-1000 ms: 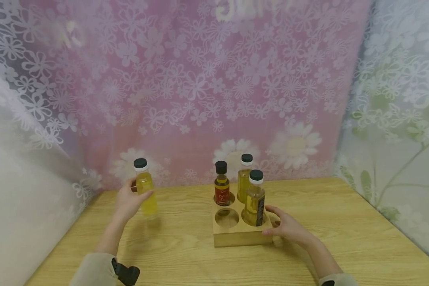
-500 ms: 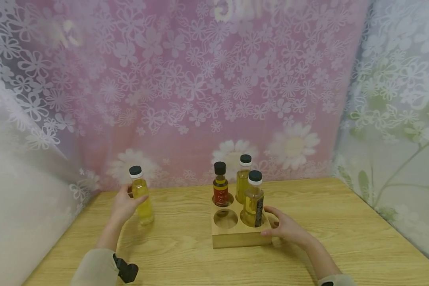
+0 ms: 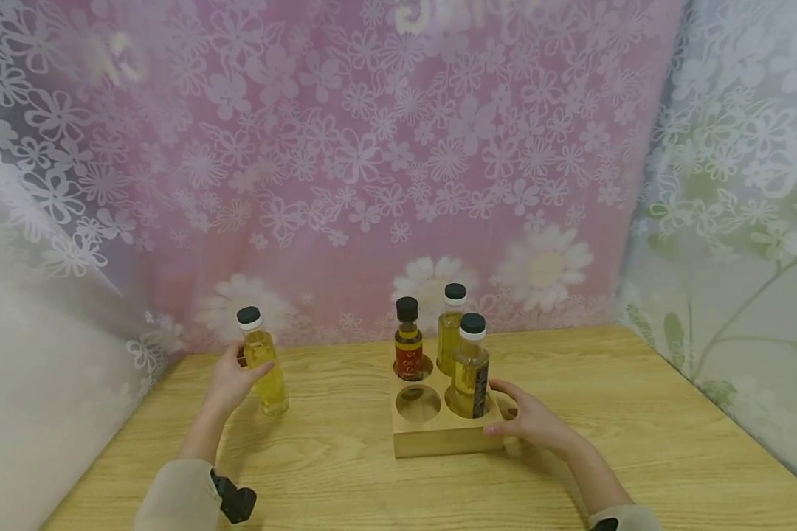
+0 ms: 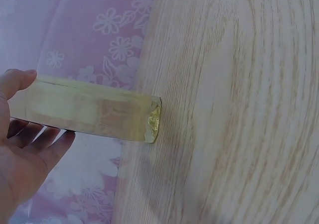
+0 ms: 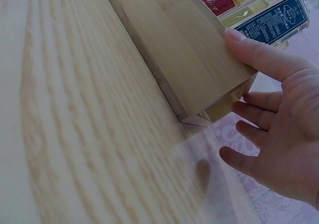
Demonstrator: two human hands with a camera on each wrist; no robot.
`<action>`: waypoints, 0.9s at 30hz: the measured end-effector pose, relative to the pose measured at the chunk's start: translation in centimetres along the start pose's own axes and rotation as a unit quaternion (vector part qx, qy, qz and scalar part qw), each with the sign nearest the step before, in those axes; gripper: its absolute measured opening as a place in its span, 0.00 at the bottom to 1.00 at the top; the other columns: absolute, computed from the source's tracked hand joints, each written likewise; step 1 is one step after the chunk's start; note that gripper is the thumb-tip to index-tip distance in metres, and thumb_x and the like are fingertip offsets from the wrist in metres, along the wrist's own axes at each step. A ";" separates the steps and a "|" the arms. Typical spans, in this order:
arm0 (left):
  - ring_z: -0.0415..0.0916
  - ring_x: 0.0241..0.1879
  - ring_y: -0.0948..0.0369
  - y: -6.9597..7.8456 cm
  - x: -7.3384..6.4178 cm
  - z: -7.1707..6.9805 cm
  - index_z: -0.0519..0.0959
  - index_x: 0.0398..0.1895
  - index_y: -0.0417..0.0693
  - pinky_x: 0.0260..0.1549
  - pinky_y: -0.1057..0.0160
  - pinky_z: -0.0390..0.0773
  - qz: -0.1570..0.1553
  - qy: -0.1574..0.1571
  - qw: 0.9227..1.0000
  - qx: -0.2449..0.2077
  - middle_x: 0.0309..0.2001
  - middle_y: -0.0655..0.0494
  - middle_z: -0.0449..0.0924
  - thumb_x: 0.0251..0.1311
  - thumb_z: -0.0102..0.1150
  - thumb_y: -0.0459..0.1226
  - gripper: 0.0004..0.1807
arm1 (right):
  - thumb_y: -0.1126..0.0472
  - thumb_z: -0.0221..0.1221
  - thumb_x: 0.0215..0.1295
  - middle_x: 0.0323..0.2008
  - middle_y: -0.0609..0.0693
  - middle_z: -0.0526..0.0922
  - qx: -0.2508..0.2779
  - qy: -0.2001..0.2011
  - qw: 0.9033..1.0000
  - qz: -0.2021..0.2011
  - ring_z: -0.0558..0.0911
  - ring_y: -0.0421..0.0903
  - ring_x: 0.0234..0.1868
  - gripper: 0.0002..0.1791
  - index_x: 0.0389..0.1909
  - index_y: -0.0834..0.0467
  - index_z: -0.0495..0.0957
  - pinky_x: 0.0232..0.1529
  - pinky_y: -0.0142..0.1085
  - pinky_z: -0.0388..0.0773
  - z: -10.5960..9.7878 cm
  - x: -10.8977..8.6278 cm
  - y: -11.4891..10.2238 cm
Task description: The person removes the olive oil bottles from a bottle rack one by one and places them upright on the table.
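A glass bottle of yellow oil (image 3: pixel 266 372) with a dark cap and white collar is in my left hand (image 3: pixel 231 380), thumb on one side and fingers on the other. It leans slightly. In the left wrist view the bottle's base (image 4: pixel 154 119) is close to the tabletop; whether it touches, I cannot tell. My right hand (image 3: pixel 534 422) rests against a wooden bottle rack (image 3: pixel 432 442), its thumb on the front corner and loosely spread fingers by the right side. The rack bears a small red-labelled olive oil bottle (image 3: pixel 409 360) and two oil bottles (image 3: pixel 450 343), front right and back right.
The rack's front left hole (image 3: pixel 418 403) has no bottle in it. Bare wooden table (image 3: pixel 335 413) lies between the left bottle and the rack. A pink flowered curtain (image 3: pixel 345 184) hangs behind, with pale curtains at both sides.
My left hand has lowered the oil bottle and drawn it slightly left. The bottle's lower end has since swung a little right. My right hand stays at the rack.
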State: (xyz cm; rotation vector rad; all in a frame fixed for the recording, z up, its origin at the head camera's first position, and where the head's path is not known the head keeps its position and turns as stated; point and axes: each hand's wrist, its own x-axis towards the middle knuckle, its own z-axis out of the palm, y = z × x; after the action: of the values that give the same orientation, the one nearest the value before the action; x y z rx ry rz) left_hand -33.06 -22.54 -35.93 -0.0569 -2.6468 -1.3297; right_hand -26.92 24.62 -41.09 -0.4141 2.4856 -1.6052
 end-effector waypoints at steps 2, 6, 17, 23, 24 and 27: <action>0.59 0.60 0.39 0.0 -0.1 -0.1 0.52 0.67 0.32 0.53 0.42 0.66 -0.002 -0.003 1.000 -0.006 0.60 0.32 0.60 0.61 0.58 0.42 0.39 | 0.57 0.68 0.53 0.69 0.67 0.46 -0.002 0.000 1.000 -0.001 0.52 0.78 0.61 0.50 0.69 0.66 0.48 0.57 0.65 0.56 0.0 0.0 0.0; 0.57 0.61 0.39 -0.1 -0.1 -0.4 0.52 0.67 0.32 0.55 0.43 0.64 -0.002 0.004 1.000 -0.029 0.62 0.32 0.58 0.60 0.59 0.42 0.39 | 0.56 0.68 0.53 0.69 0.67 0.45 -0.003 -0.003 1.000 0.002 0.52 0.78 0.61 0.50 0.70 0.66 0.48 0.57 0.64 0.57 0.1 0.0 0.0; 0.71 0.48 0.47 1.2 -2.0 -1.3 0.69 0.53 0.33 0.45 0.53 0.72 0.010 0.110 0.994 -0.019 0.47 0.38 0.73 0.60 0.58 0.45 0.26 | 0.56 0.67 0.54 0.70 0.67 0.44 -0.006 -0.008 1.000 0.007 0.52 0.77 0.62 0.50 0.70 0.65 0.46 0.56 0.63 0.59 -0.2 -0.1 -0.1; 0.73 0.45 0.49 3.0 -2.9 -0.7 0.74 0.49 0.36 0.44 0.53 0.72 0.032 0.118 0.992 0.000 0.44 0.42 0.77 0.60 0.59 0.45 0.22 | 0.56 0.67 0.54 0.70 0.66 0.44 0.001 -0.006 1.000 0.012 0.51 0.77 0.62 0.50 0.70 0.64 0.47 0.56 0.64 0.58 -0.2 0.0 -0.1; 0.73 0.45 0.50 3.2 -3.0 -0.5 0.74 0.49 0.37 0.44 0.53 0.72 0.039 0.112 0.993 0.002 0.44 0.43 0.77 0.60 0.59 0.45 0.22 | 0.56 0.67 0.54 0.70 0.66 0.44 0.003 -0.006 1.000 0.012 0.51 0.77 0.62 0.50 0.70 0.64 0.47 0.56 0.64 0.58 -0.1 0.0 0.0; 0.73 0.45 0.50 3.8 -3.2 0.2 0.74 0.50 0.37 0.44 0.53 0.72 0.058 0.088 0.994 0.001 0.44 0.44 0.78 0.59 0.60 0.43 0.22 | 0.56 0.67 0.54 0.70 0.66 0.44 0.006 -0.008 1.000 0.014 0.51 0.78 0.61 0.50 0.70 0.64 0.47 0.56 0.64 0.57 0.0 0.1 0.0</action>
State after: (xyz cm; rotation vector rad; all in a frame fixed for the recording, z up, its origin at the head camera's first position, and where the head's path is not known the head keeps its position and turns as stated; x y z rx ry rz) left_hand -29.49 -19.94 -33.61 -0.0887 -2.4594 -1.2350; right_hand -27.01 24.61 -41.10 -0.3889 2.4577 -1.5984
